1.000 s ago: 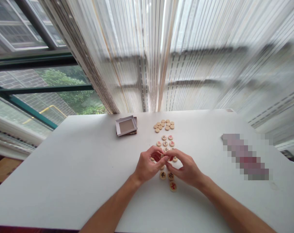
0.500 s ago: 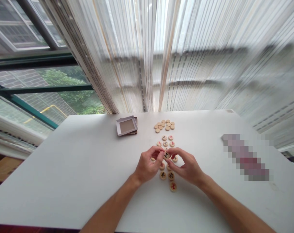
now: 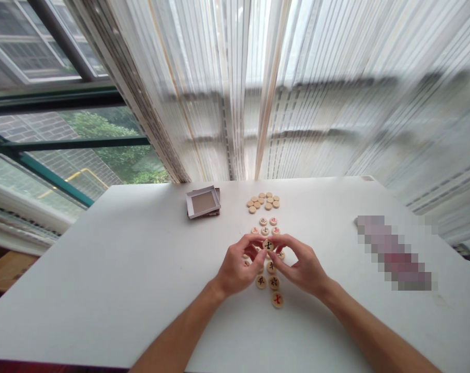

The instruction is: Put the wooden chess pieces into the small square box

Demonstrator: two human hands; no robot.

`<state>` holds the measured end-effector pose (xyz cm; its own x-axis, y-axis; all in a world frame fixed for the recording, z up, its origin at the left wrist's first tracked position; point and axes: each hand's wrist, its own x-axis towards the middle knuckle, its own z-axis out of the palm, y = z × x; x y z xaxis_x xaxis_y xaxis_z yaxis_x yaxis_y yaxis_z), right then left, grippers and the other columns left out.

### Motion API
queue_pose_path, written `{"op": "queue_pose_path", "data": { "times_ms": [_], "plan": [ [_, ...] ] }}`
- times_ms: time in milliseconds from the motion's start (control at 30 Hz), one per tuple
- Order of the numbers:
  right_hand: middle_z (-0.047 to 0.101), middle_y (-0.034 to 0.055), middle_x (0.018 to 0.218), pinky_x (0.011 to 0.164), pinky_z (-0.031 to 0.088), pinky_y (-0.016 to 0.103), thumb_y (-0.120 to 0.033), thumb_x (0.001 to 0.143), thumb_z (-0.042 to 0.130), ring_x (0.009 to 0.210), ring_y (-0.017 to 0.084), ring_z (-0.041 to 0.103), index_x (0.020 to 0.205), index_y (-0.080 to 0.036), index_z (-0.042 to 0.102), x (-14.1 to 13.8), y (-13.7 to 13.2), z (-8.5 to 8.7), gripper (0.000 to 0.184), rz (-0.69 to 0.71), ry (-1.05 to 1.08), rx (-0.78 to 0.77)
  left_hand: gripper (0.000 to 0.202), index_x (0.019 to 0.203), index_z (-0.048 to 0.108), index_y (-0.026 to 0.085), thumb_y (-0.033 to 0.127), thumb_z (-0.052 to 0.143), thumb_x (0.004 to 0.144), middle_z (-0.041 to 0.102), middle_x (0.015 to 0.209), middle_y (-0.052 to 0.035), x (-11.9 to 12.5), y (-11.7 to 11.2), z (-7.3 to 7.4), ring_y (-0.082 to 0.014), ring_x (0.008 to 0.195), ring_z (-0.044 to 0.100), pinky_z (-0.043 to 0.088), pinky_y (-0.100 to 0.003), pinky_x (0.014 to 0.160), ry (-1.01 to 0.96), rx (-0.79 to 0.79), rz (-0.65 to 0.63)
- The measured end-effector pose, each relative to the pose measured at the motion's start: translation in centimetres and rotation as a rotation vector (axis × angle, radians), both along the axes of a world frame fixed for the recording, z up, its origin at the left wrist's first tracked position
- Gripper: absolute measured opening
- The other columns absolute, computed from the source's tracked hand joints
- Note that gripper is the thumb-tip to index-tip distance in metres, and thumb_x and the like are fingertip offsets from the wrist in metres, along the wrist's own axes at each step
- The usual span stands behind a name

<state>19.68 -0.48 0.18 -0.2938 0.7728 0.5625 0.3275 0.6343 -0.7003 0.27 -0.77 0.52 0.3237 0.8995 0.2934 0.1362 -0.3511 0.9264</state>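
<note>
xiangqi piece [image 3: 268, 245] rose, face up, between left hand [image 3: 238, 267] and right hand [image 3: 302, 267]

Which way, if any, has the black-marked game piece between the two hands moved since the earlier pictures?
Yes: the black-marked game piece has shifted slightly up the picture and to the right, judged against the red-marked game piece nearest the person.

Sheer striped curtains [image 3: 316, 103] beside a dark green window frame [image 3: 68, 142], with a brick wall [image 3: 44, 135] and leafy trees [image 3: 106, 129] outside, above a white table [image 3: 103, 259].
</note>
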Motion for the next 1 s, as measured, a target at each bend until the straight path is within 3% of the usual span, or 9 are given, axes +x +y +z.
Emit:
{"op": "queue_pose_path", "data": {
  "times_ms": [400, 1000],
  "plan": [
    [0.072, 0.0060, 0.103, 0.078, 0.058, 0.032, -0.014, 0.093, 0.059, 0.085, 0.017, 0.069, 0.119, -0.023, 0.064, 0.1, 0.0, 0.0, 0.027, 0.006, 0.032, -0.033, 0.029, 0.121, 0.059, 0.020, 0.023, 0.062, 0.092, 0.070, 0.103, -0.0060, 0.0, 0.0, 0.0, -0.0111, 0.070, 0.068, 0.057, -0.022, 0.064, 0.083, 0.099, 0.027],
    [0.070, -0.0001, 0.074, 0.063, 0.056, 0.025, -0.023, 0.090, 0.068, 0.064, 0.014, 0.066, 0.090, -0.021, 0.065, -0.2, -0.2, 0.0, 0.003, -0.079, 0.013, -0.074, 0.027, 0.115, 0.059, 0.023, 0.021, 0.067, 0.089, 0.074, 0.095, -0.0008, 0.1, 0.2, -1.2, -0.0108, 0.066, 0.068, 0.058, -0.023, 0.065, 0.218, 0.320, 0.015]
  ]
}}
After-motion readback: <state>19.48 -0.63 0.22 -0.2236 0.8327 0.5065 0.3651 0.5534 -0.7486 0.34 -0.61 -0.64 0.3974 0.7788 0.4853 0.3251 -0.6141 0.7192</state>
